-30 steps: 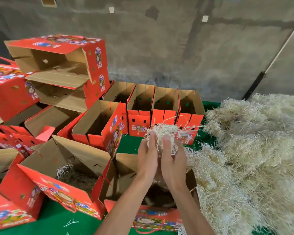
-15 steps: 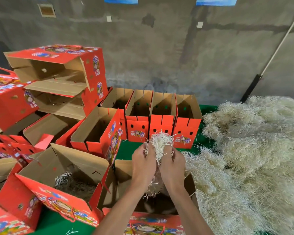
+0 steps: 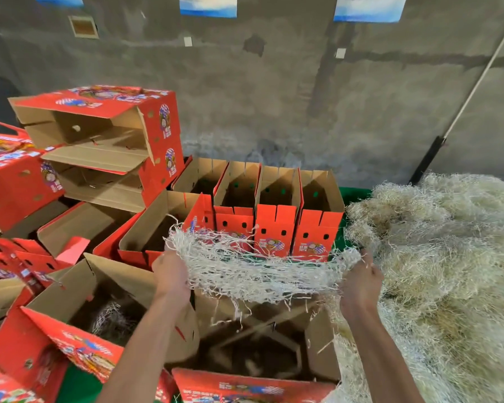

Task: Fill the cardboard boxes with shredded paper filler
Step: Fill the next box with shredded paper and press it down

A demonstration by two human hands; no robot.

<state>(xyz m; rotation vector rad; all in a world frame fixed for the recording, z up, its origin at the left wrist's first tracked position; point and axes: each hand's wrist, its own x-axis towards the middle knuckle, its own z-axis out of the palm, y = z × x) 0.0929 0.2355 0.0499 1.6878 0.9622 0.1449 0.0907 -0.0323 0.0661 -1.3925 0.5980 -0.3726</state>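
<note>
My left hand (image 3: 170, 276) and right hand (image 3: 361, 282), together earlier, now grip the shredded paper wad (image 3: 262, 271) stretched wide over the open box (image 3: 322, 344)

There is one view only, from a camera worn on the person's head, looking forward and tilted down. It sits close above the forearms, which enter from the bottom edge at about 6 o'clock, and the open box (image 3: 256, 344) directly beneath fills the lower centre. The wide lens bends straight edges (the pole (image 3: 474, 85) at 2 o'clock leans). Stacked red boxes (image 3: 105, 141) lie toward 10 o'clock, the shredded paper heap (image 3: 448, 271) toward 3 o'clock, and the grey wall (image 3: 274, 97) closes the far side at 12 o'clock.
</note>
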